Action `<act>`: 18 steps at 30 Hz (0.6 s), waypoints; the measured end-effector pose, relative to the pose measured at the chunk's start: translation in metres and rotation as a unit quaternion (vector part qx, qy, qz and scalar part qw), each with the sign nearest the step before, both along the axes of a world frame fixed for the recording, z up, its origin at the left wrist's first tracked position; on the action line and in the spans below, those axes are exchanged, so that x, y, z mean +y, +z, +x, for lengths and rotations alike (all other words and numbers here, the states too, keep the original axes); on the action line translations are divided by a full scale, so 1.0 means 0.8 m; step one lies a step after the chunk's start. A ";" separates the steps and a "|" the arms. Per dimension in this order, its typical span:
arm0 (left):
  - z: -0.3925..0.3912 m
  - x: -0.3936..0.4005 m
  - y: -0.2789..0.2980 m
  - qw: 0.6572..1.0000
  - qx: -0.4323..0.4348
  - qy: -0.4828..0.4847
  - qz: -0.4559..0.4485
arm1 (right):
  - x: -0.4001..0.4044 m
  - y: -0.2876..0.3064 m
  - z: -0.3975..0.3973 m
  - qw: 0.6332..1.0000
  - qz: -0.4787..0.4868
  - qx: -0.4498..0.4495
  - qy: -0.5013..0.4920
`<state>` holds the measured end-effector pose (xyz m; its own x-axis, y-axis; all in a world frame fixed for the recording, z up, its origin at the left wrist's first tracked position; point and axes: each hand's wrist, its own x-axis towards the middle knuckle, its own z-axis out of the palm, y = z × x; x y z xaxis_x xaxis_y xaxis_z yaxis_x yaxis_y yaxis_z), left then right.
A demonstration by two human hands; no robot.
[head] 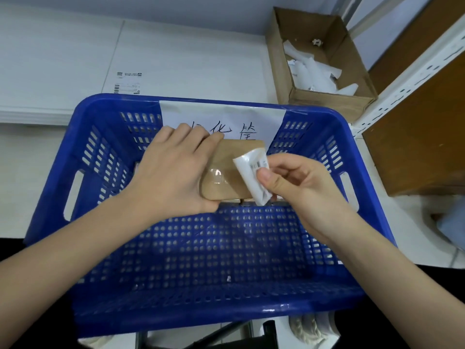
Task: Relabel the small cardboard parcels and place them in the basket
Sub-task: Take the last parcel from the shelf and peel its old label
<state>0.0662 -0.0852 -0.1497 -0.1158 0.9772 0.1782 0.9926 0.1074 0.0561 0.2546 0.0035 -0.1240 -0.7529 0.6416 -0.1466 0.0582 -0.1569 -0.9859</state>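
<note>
I am gripping the small cardboard parcel [227,172] in my left hand [173,172], fingers curled round its left end, holding it above the blue plastic basket [201,248], toward the far wall. My right hand [294,182] is pinching a white label [251,175] between thumb and fingers, against the parcel's right edge.

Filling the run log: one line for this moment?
left hand grips parcel | right hand pinches label | over basket

Two hands, one small cardboard parcel [226,172], one white label [253,178], one blue basket [352,137], one open cardboard box [352,79] holding paper scraps.
</note>
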 end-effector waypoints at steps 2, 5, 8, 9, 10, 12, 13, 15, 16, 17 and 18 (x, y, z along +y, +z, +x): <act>0.009 0.001 0.001 1.000 0.008 0.006 0.007 | -0.003 -0.004 -0.006 1.000 0.001 -0.020 -0.013; 0.014 -0.002 0.001 0.999 0.026 0.017 0.009 | 0.000 -0.004 -0.014 0.999 -0.009 -0.035 -0.021; 0.013 -0.006 0.003 0.999 0.033 0.038 0.009 | 0.001 -0.007 -0.016 0.995 0.033 -0.069 -0.062; 0.012 -0.007 0.004 0.998 0.036 0.044 0.012 | 0.001 -0.008 -0.016 0.992 0.052 -0.082 -0.079; 0.011 -0.007 0.006 0.998 0.040 0.048 0.017 | 0.002 -0.007 -0.016 0.989 0.068 -0.095 -0.092; 0.011 -0.007 0.008 0.997 0.049 0.055 0.023 | 0.003 -0.006 -0.017 0.981 0.112 -0.118 -0.110; 0.011 -0.007 0.009 0.997 0.053 0.058 0.025 | 0.004 -0.007 -0.016 0.974 0.144 -0.128 -0.117; 0.012 -0.008 0.010 0.996 0.064 0.062 0.027 | 0.004 -0.009 -0.015 0.956 0.208 -0.150 -0.139; 0.014 -0.008 0.010 0.995 0.068 0.062 0.028 | 0.003 -0.010 -0.015 0.946 0.241 -0.162 -0.147; 0.016 -0.008 0.011 0.995 0.071 0.062 0.031 | 0.000 -0.010 -0.015 0.934 0.275 -0.171 -0.154; 0.018 -0.008 0.011 0.995 0.071 0.063 0.034 | -0.004 -0.010 -0.016 0.921 0.307 -0.179 -0.159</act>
